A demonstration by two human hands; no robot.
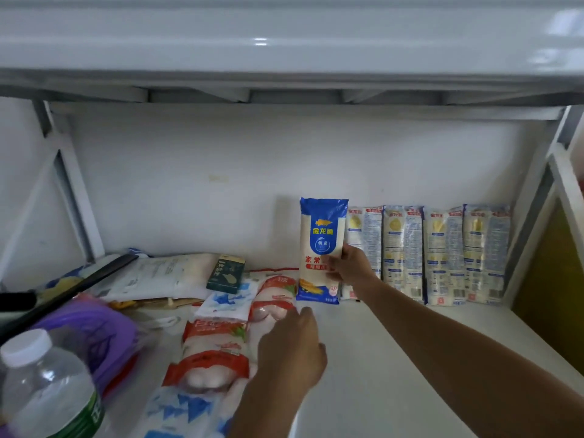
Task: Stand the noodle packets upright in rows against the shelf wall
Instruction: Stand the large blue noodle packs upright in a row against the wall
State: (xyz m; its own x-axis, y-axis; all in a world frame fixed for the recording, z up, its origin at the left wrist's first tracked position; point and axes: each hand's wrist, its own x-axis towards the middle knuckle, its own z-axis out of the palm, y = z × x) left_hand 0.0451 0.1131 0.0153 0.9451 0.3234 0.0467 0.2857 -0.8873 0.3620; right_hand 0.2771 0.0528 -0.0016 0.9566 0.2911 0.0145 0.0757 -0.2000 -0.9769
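Right hand [349,267] gripping blue noodle packet [320,248] upright beside standing row [442,254] at shelf wall [221,184] | left hand [292,349] open-fingered, touching red packets [215,352]

Four upright packets [442,254] line the back wall [189,184] at right; loose packets [218,343] lie front-left on the shelf [395,358].

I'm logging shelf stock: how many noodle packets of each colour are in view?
Blue, upright (one held by right hand; row against wall): 5
Red, lying flat: 3
Blue-and-white, lying flat: 2
Total: 10
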